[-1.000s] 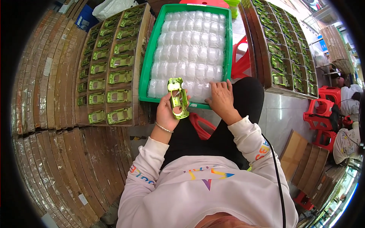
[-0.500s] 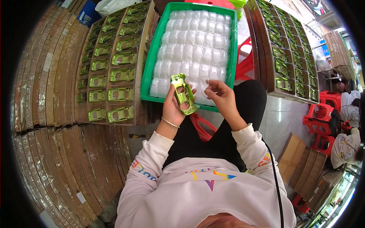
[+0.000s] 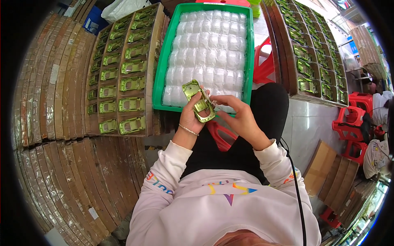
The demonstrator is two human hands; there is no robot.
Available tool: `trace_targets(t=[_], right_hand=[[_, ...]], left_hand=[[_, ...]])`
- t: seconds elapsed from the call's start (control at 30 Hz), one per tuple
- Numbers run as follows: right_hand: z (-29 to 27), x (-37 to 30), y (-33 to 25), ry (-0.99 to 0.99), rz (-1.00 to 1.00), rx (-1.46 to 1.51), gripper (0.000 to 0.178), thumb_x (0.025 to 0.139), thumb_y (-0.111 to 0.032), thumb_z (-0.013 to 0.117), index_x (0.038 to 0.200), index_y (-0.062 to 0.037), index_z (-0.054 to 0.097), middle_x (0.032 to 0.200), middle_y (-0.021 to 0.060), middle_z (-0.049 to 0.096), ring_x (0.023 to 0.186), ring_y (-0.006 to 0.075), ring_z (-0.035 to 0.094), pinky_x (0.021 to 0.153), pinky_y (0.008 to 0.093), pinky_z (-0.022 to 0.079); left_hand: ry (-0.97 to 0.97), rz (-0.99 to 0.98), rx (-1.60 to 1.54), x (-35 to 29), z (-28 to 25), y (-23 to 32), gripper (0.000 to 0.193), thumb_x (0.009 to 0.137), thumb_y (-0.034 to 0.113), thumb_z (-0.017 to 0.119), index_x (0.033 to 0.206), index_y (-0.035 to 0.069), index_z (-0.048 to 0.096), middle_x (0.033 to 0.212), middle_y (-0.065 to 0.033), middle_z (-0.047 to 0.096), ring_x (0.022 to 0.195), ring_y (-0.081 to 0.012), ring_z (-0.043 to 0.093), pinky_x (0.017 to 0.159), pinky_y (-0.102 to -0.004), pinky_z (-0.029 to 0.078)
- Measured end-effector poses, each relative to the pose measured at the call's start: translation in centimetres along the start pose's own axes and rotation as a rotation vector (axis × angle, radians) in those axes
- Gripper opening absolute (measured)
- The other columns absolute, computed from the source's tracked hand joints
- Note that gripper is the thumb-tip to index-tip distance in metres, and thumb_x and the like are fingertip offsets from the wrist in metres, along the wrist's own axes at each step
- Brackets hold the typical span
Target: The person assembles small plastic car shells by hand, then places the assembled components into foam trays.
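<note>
A shiny green toy car body shell (image 3: 207, 115) is gripped in my left hand (image 3: 188, 119), its hollow inner side turned up. My right hand (image 3: 243, 119) is at the shell's right edge, thumb and forefinger pinched around a small clear piece (image 3: 212, 102), partly hidden by the fingers. Just beyond both hands stands a green plastic tray (image 3: 160, 78) filled with rows of clear plastic car-window pieces (image 3: 213, 53). To the left, a cardboard divider box (image 3: 152, 98) holds rows of green car shells (image 3: 132, 104).
Another divider box (image 3: 287, 61) with green shells stands at the right. Stacked cardboard trays (image 3: 53, 94) line the left side. Red stools (image 3: 356, 123) stand far right, near another person's light clothing (image 3: 375, 158). A black cable (image 3: 296, 184) runs along my right arm.
The shell in my left hand has turned so its hollow side faces up. My right hand has moved left, bringing the clear piece against the shell.
</note>
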State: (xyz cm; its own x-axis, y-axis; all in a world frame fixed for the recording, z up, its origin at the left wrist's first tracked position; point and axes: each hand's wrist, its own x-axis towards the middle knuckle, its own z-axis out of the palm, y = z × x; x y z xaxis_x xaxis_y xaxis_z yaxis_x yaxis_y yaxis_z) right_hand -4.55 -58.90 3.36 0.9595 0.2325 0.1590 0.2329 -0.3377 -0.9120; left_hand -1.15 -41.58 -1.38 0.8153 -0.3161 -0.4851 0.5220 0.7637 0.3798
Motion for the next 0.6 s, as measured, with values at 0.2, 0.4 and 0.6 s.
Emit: trace_targets(t=[0.2,0.4,0.6], right_hand=[[0.2,-0.5,0.9,0.222,-0.053,0.179,0.027,0.082,0.001,0.066,0.109,-0.0014,0.065,0.112,0.0097,0.061,0.095,0.0201,0.063,0.076,0.0317,0.051],[-1.2,-0.5,-2.4,0.226,-0.115,-0.052,0.024,0.082,0.002,0.064,0.106,-0.0031,0.065,0.099,0.0098,0.062,0.085,0.0231,0.064,0.069,0.0312,0.051],[-0.6,-0.2,-2.8,0.140,-0.372,-0.431,0.021,0.074,-0.004,0.069,0.094,-0.0086,0.067,0.090,0.0027,0.063,0.079,0.0210,0.061,0.070,0.0316,0.048]], left_hand=[[-0.044,-0.053,-0.118,-0.9,1.6,0.2,0.035,0.092,0.022,0.061,0.123,0.009,0.051,0.110,-0.0103,0.059,0.098,-0.0246,0.060,0.086,-0.0419,0.052],[-0.041,0.008,-0.095,-1.9,3.3,0.9,0.050,0.097,0.051,0.041,0.122,0.009,0.052,0.111,-0.0128,0.060,0.096,-0.0294,0.061,0.085,-0.0431,0.052],[-0.051,0.022,0.016,-1.5,2.5,0.6,0.056,0.096,0.056,0.036,0.120,0.008,0.053,0.108,-0.0148,0.061,0.095,-0.0323,0.062,0.084,-0.0434,0.052]])
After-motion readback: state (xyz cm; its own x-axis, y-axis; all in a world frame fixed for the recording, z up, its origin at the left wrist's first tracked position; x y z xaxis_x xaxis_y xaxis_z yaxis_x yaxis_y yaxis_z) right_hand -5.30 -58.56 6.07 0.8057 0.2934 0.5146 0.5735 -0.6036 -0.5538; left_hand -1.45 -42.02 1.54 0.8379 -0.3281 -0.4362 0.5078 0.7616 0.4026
